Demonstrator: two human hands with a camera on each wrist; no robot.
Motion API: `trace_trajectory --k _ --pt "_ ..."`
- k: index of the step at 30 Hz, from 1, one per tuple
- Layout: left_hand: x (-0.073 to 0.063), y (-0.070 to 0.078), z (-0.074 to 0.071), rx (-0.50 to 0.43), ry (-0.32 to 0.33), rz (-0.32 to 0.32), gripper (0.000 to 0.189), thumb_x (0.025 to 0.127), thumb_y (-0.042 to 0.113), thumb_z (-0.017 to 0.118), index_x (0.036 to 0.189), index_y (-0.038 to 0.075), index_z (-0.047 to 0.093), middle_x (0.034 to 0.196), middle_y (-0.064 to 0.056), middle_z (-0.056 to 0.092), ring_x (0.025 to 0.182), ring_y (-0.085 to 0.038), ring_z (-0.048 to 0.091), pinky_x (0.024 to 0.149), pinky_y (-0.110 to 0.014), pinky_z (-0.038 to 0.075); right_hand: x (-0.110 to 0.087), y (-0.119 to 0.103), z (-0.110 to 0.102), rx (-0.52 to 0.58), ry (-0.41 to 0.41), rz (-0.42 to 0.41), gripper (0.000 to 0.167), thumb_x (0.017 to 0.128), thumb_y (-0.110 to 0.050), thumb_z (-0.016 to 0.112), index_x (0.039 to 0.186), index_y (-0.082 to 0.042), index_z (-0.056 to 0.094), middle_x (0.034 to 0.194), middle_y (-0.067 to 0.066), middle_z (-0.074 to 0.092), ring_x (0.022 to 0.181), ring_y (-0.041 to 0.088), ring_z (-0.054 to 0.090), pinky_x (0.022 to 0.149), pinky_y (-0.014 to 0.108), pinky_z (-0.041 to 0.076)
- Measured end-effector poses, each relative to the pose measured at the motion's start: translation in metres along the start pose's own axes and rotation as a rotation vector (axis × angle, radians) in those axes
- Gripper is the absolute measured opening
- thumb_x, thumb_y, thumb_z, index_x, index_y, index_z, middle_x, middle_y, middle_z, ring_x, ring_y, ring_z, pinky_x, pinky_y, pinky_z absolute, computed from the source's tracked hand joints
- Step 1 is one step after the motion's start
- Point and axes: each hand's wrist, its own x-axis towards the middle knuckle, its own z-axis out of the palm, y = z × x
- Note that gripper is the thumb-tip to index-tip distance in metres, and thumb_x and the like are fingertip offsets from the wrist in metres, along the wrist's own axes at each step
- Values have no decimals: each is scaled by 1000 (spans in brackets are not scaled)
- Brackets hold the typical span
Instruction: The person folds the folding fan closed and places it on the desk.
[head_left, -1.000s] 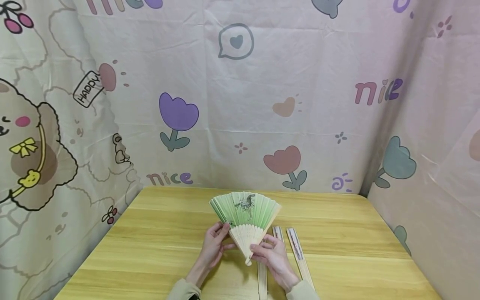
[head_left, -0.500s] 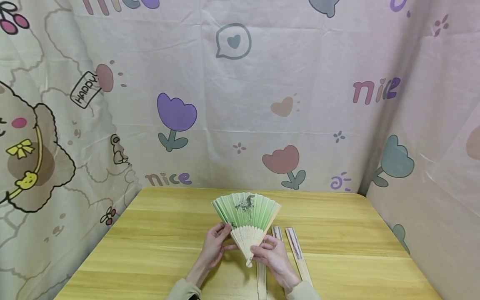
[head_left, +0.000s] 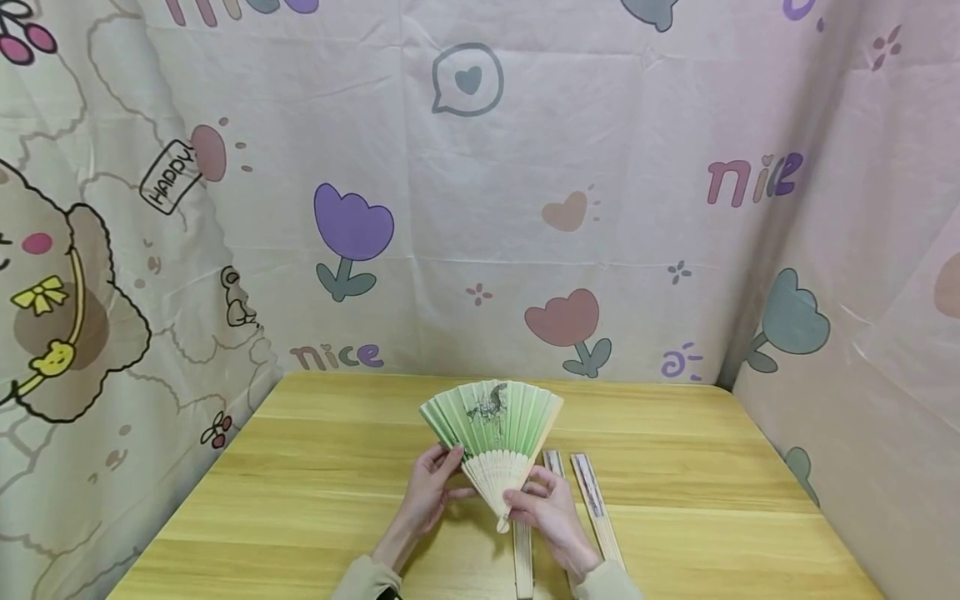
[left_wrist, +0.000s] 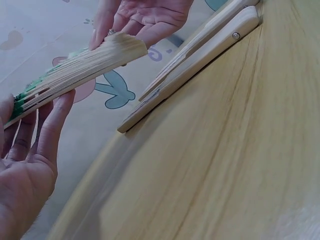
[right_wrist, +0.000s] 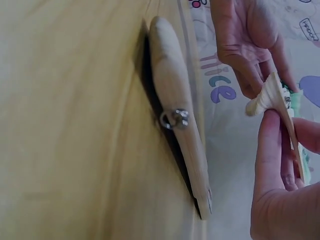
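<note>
A partly spread folding fan [head_left: 491,425], with green pleated paper, a dark printed picture and pale wooden ribs, is held above the table. My left hand [head_left: 427,492] pinches its left edge between thumb and fingers, where paper meets ribs. With thumb and fingers, my right hand [head_left: 551,512] grips the right outer rib near the pivot. In the left wrist view, the fan's ribs [left_wrist: 85,67] appear edge-on, with left fingers beneath. The right wrist view shows the right thumb and fingers on either side of the outer rib [right_wrist: 287,117].
Folded fans lie on the wooden table [head_left: 315,467]: one folded fan [head_left: 522,558] below the held one, another [head_left: 553,460] partly behind my right hand, a third [head_left: 596,504] farther right. Patterned cloth [head_left: 465,183] hangs behind and on both sides of the table.
The held fan is spread slightly wider, and its pivot end has shifted a little to the right. Both hands keep their hold, and the folded fans lie where they were.
</note>
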Motion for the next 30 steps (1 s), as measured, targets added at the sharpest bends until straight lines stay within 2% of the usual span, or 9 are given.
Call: trace_trajectory --k 6,10,14,17,22,28,30 --pt "-1 2 2 28 9 25 41 104 16 54 138 -8 47 114 1 71 103 -18 72 80 -38 68 -1 -1 3 -59 63 -11 44 87 0 70 125 12 55 92 2 71 81 14 70 80 29 68" --pt "-2 4 4 36 25 37 28 103 12 56 129 0 56 110 3 71 101 -17 73 77 -40 69 0 -2 3 -84 91 -21 42 90 -5 70 123 15 56 94 6 71 77 14 69 77 30 69" --pt "-3 7 5 40 34 37 22 102 12 59 123 7 62 110 4 72 100 -17 73 76 -39 69 2 -2 2 -104 107 -37 36 92 -8 69 116 18 60 88 8 73 70 13 69 71 29 69" --pt "-4 10 6 56 24 35 26 101 13 60 126 5 62 110 5 72 101 -16 73 76 -38 69 3 -2 1 -126 110 -49 34 93 -7 68 114 19 61 86 10 75 67 13 68 68 27 68" --pt "-5 11 7 77 19 26 42 100 15 61 134 -10 52 111 5 71 102 -17 73 78 -40 69 2 -3 2 -152 115 -59 32 93 -7 67 112 18 63 86 13 76 65 13 68 67 27 68" --pt "-6 10 8 69 42 39 27 100 13 61 124 1 61 110 5 71 101 -17 72 76 -41 69 1 -3 2 -144 92 -62 35 92 -7 69 115 19 62 92 22 75 67 13 70 71 31 69" --pt "-6 10 8 74 40 46 27 100 12 61 124 0 61 110 5 71 101 -17 71 76 -41 69 1 -4 1 -145 81 -63 36 92 -7 70 115 19 62 95 26 75 68 14 72 72 33 70"
